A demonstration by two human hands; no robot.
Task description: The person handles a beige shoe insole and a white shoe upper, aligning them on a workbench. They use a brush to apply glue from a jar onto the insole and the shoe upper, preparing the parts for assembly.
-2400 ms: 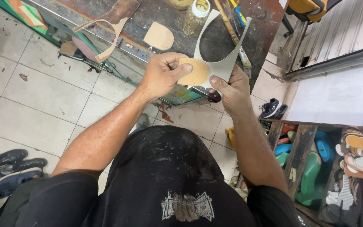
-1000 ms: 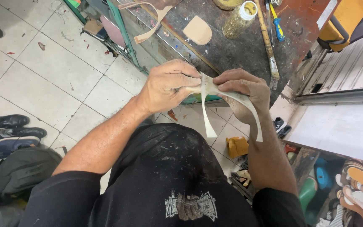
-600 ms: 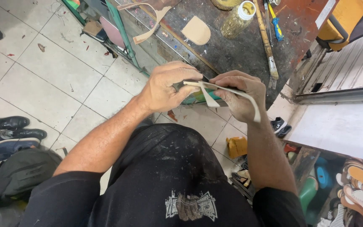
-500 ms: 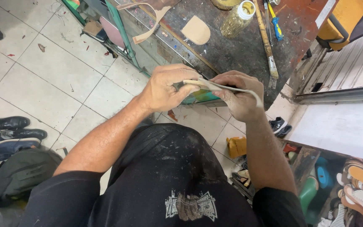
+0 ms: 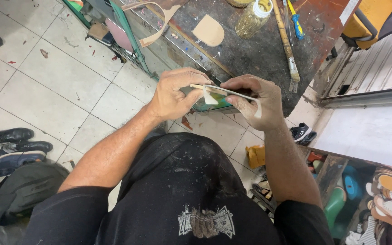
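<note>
So, from the head camera looking down: the left hand (image 5: 174, 94) and the right hand (image 5: 255, 100) are both pinched shut on a thin pale strap piece (image 5: 223, 92), held edge-on between them just above the near edge of the workbench (image 5: 259, 50). The left fingers clamp one end, thumb underneath. The right fingers curl tight over the other end, where the strip bends down and runs across the knuckles.

My guess is it's light and floppy, leather or something like it. It sags and folds where nobody's gripping it, so you'd want to take it at the ends like this, fairly firmly, or it'll twist on you. Doesn't look fragile or slippery.

Looks-wise it's cream on one face with a tan edge, cut in a long narrow curve. Can't tell the full outline since the hands cover most of it.

On the bench further away there's a tan sole-shaped cutout (image 5: 208, 31), a jar with a white lid (image 5: 252, 18) and a long-handled brush (image 5: 286, 45). Shoes (image 5: 14, 143) sit on the tiled floor (image 5: 46, 86), near left.
</note>
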